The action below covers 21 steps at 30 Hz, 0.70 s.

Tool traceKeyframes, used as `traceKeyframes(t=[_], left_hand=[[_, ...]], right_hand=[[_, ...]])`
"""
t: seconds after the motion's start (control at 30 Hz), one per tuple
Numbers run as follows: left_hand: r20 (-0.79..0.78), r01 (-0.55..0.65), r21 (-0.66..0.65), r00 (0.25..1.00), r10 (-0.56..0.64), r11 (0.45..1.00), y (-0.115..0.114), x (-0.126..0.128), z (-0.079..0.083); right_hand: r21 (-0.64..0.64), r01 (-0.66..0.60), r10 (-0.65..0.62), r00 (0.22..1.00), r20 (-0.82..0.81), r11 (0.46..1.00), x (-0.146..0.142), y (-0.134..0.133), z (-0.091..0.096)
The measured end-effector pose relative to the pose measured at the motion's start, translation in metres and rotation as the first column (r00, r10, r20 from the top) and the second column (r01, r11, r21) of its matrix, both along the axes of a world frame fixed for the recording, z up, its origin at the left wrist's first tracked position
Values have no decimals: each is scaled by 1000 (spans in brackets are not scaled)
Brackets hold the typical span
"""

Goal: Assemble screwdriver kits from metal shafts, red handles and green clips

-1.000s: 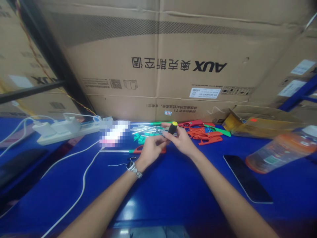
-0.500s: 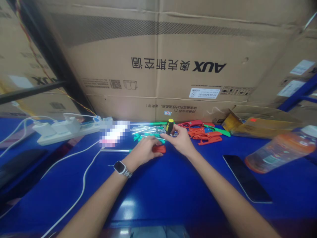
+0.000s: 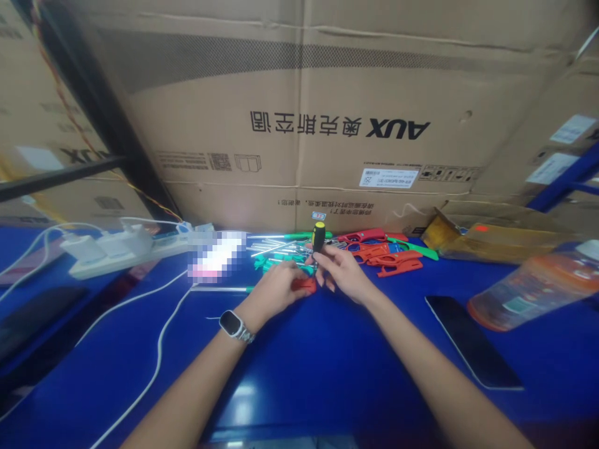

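My left hand (image 3: pixel 276 285), with a watch (image 3: pixel 233 323) on its wrist, is closed around a red plastic piece (image 3: pixel 305 286) low over the blue table. A short yellow-and-black screwdriver (image 3: pixel 319 238) stands upright between the fingers of my right hand (image 3: pixel 340 269), its tip hidden close to the red piece. Behind my hands lie several metal rods (image 3: pixel 274 246) and green plastic parts (image 3: pixel 267 262). To the right is a pile of red plastic casings (image 3: pixel 374 252) with one green one (image 3: pixel 414 248).
A power strip (image 3: pixel 100 265) with white plugs and cables sits at left. On the right lie a black phone (image 3: pixel 472 342), a bottle with an orange base (image 3: pixel 533 290) and an opened cardboard box (image 3: pixel 496 234). A large carton (image 3: pixel 327 75) walls off the back.
My right hand has moved from beside the screwdriver's handle to lower down, and its fingers now sit around the handle's lower part. The left hand keeps the red piece.
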State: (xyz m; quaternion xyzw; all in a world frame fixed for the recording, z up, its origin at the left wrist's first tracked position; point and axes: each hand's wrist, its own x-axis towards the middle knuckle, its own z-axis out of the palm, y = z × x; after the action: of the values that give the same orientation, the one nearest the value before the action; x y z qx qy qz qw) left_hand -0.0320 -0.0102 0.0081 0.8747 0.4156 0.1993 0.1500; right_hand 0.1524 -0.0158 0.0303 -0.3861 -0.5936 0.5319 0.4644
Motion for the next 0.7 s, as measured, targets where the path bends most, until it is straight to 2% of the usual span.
traceKeyframes(t=[0.13,0.3,0.4,0.63,0.7], left_hand=[[-13,-13,-17,1000,12,1000,1,1,-2],[-15,51,20,999,-51,999,1,0,-1],[-24,40,11,999,-40,999,1,0,-1],[-22,14,-5,1000,-14,1000,0,0,-2],[-40,4,2,999,-4,1000,-1,0,-2]], right_hand=[[40,-10,8,998,63,999,0,-1,2],[63,131,-125,989,-83,989,-20,1,-12],[64,148,-139,982,-124,987,-26,2,-18],[40,31,-28,997,-68,999,-2,-2,-9],[64,50,-49,999,-17,997,3,-3,-6]])
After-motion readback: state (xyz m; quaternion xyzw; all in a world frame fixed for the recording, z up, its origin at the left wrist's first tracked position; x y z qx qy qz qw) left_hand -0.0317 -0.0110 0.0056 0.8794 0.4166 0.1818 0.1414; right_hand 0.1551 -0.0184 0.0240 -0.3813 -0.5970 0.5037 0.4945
